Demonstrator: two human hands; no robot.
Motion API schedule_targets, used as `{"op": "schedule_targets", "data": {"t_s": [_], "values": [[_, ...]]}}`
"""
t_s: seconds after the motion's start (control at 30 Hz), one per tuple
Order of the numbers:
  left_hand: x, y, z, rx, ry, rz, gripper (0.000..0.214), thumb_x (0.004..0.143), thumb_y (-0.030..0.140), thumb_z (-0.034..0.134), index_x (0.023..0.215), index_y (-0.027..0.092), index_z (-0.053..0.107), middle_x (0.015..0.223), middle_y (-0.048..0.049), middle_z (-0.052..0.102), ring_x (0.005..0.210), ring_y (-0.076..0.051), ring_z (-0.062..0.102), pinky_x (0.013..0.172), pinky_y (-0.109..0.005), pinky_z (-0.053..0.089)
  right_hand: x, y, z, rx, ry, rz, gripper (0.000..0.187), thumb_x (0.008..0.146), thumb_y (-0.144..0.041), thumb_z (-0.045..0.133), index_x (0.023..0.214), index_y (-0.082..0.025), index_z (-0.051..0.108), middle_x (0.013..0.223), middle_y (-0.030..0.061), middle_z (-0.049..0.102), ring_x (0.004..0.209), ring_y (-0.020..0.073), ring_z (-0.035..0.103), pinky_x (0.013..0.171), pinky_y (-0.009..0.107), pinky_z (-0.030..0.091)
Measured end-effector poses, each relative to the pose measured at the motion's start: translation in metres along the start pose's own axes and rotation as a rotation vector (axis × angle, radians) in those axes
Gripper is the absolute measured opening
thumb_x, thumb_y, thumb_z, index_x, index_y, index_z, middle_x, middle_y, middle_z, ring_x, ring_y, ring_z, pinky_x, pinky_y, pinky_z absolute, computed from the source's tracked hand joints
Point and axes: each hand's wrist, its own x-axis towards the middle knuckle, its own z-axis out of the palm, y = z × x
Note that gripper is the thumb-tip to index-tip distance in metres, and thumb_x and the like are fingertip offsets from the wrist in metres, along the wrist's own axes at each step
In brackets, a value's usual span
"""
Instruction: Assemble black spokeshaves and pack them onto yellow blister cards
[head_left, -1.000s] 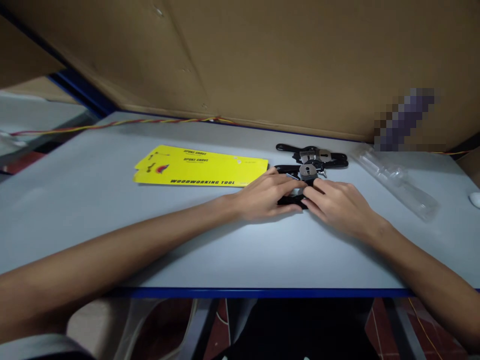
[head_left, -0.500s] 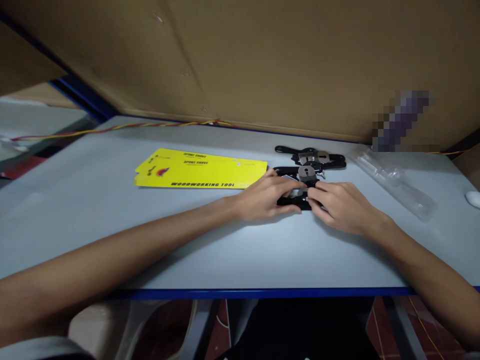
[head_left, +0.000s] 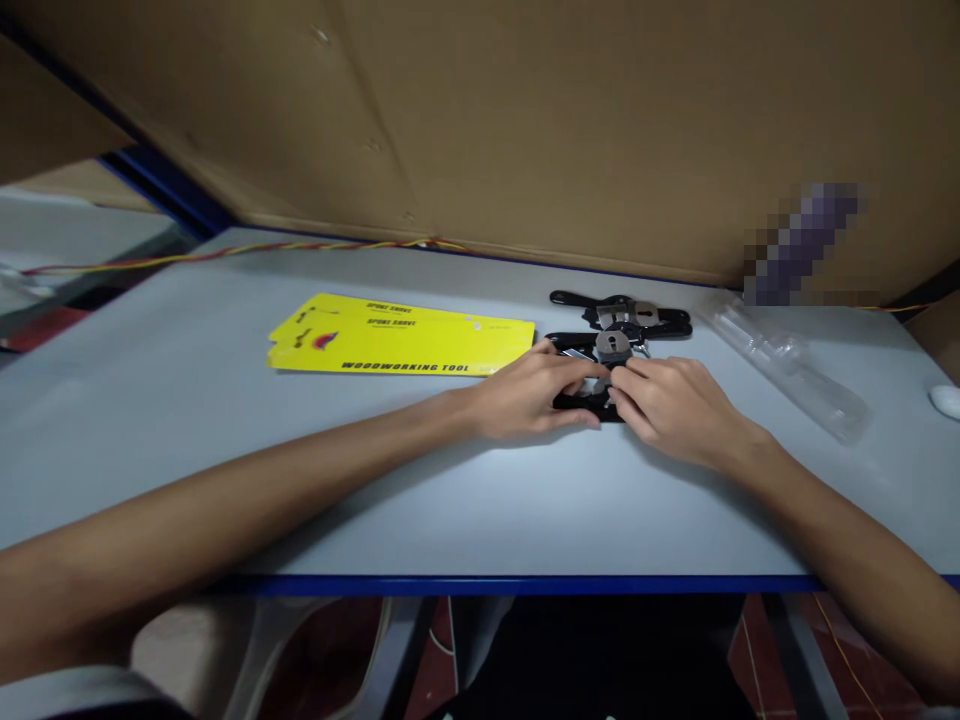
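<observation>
The left hand (head_left: 529,395) lies low over the near tool (head_left: 589,403), half closed, with its thumb along the side toward the body and its forefinger stretched across toward the right hand (head_left: 667,405); it has hold of the left part of this black tool. The right hand is bent, its fingertips bunched together on the tool just beside the left forefinger; whether they pinch a part there cannot be told, since the fingers hide it. The near tool thus sits on the counter (head_left: 480,510), between and partly under both hands.

Just beyond the fingers lies the middle tool (head_left: 613,347), black with a grey metal plate, and past that the far tool (head_left: 646,314), of like build. Yellow cards (head_left: 405,340) overlap to the left of the left hand, reaching close to its knuckles. Clear plastic (head_left: 795,368) lies to the right of the right hand and beyond it. Well past both hands stands a brown board (head_left: 525,130).
</observation>
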Motion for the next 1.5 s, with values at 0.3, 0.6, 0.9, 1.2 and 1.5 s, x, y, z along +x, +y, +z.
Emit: {"op": "schedule_targets", "data": {"t_s": [0.3, 0.6, 0.9, 1.2, 1.5], "values": [[-0.001, -0.004, 0.003, 0.053, 0.026, 0.035, 0.060, 0.104, 0.067, 0.054, 0.128, 0.015, 0.069, 0.078, -0.0013, 0.068, 0.069, -0.017, 0.063, 0.085, -0.037, 0.048, -0.001, -0.002, 0.007, -0.079, 0.058, -0.163, 0.030, 0.103, -0.016, 0.047, 0.097, -0.015, 0.077, 0.080, 0.0084, 0.075, 0.067, 0.0187, 0.058, 0.065, 0.035, 0.026], [0.000, -0.002, 0.002, 0.079, 0.036, 0.061, 0.065, 0.105, 0.070, 0.051, 0.131, 0.014, 0.070, 0.078, -0.0018, 0.070, 0.065, -0.016, 0.063, 0.080, -0.036, 0.049, 0.001, -0.002, -0.005, 0.004, -0.117, -0.012, 0.032, 0.101, -0.020, 0.045, 0.099, -0.013, 0.076, 0.083, 0.0095, 0.076, 0.066, 0.0189, 0.056, 0.064, 0.036, 0.022], [-0.001, -0.002, 0.001, 0.110, 0.031, 0.067, 0.058, 0.105, 0.064, 0.055, 0.130, 0.014, 0.071, 0.077, -0.0025, 0.069, 0.067, -0.018, 0.064, 0.080, -0.036, 0.050, 0.002, -0.006, 0.007, -0.058, 0.051, -0.129, 0.029, 0.103, -0.018, 0.048, 0.096, -0.014, 0.076, 0.080, 0.0094, 0.076, 0.071, 0.0199, 0.062, 0.066, 0.036, 0.026], [0.000, -0.002, 0.001, 0.100, 0.035, 0.071, 0.056, 0.104, 0.062, 0.057, 0.128, 0.013, 0.071, 0.077, -0.0022, 0.069, 0.065, -0.017, 0.062, 0.077, -0.035, 0.050, 0.005, -0.006, -0.008, -0.029, -0.134, 0.015, 0.032, 0.102, -0.019, 0.045, 0.103, -0.014, 0.076, 0.087, 0.0097, 0.077, 0.070, 0.0190, 0.059, 0.063, 0.036, 0.020], [-0.001, 0.001, 0.002, 0.144, 0.052, 0.084, 0.058, 0.105, 0.057, 0.059, 0.139, 0.012, 0.071, 0.091, -0.0109, 0.076, 0.081, -0.023, 0.074, 0.076, -0.036, 0.058, -0.005, 0.008, -0.008, 0.067, -0.134, -0.078, 0.030, 0.104, -0.020, 0.042, 0.091, -0.016, 0.069, 0.079, 0.0070, 0.070, 0.062, 0.0173, 0.051, 0.060, 0.035, 0.022]]}}
